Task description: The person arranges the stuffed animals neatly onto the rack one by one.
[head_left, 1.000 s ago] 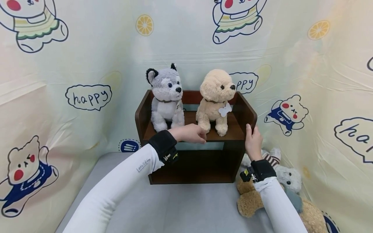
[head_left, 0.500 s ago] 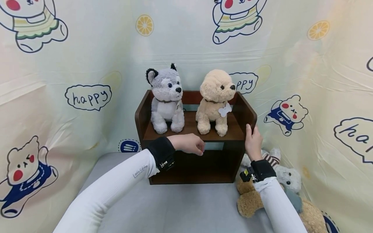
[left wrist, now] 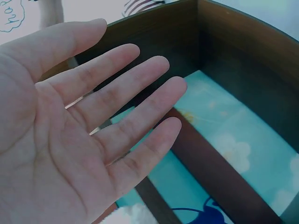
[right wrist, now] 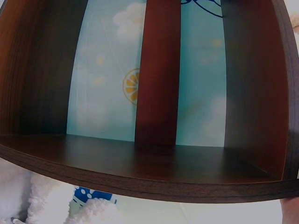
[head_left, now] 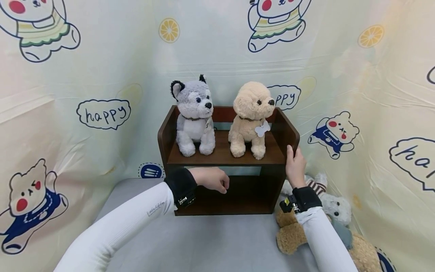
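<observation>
My right grip (head_left: 295,168) holds the side edge of the brown shelf (head_left: 222,151), which stands on the grey tabletop (head_left: 210,241). My left grip (head_left: 211,179), relaxed and holding nothing, hangs before its lower compartment, below the grey plush dog (head_left: 195,126).

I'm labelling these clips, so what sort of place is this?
Perhaps a staged corner dressed like a child's room: cartoon-printed cloth hangs behind, a grey plush dog and a cream plush dog sit on a brown shelf unit, and more soft toys lie beside it.
</observation>
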`<action>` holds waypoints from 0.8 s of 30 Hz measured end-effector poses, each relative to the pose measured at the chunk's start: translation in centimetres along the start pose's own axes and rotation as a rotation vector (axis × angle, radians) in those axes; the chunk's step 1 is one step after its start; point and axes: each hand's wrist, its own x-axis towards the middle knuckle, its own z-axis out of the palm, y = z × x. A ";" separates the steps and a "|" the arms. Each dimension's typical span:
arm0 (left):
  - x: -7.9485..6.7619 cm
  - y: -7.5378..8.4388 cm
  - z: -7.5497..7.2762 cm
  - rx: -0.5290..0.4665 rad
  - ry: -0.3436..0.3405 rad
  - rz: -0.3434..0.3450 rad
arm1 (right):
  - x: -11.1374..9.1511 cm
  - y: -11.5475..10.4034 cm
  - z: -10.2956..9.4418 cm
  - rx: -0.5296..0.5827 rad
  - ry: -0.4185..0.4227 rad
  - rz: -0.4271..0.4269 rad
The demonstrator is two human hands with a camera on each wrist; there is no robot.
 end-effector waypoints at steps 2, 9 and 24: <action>-0.1 -0.3 0.5 -0.003 0.006 -0.004 | 0.0 0.0 0.0 0.003 -0.007 0.005; -1.0 -0.9 1.6 -0.035 -0.003 -0.038 | 0.0 0.0 -0.1 0.001 -0.009 0.006; -3.1 -3.8 4.1 -0.116 0.012 -0.108 | -0.1 -0.2 -0.2 0.012 -0.015 -0.011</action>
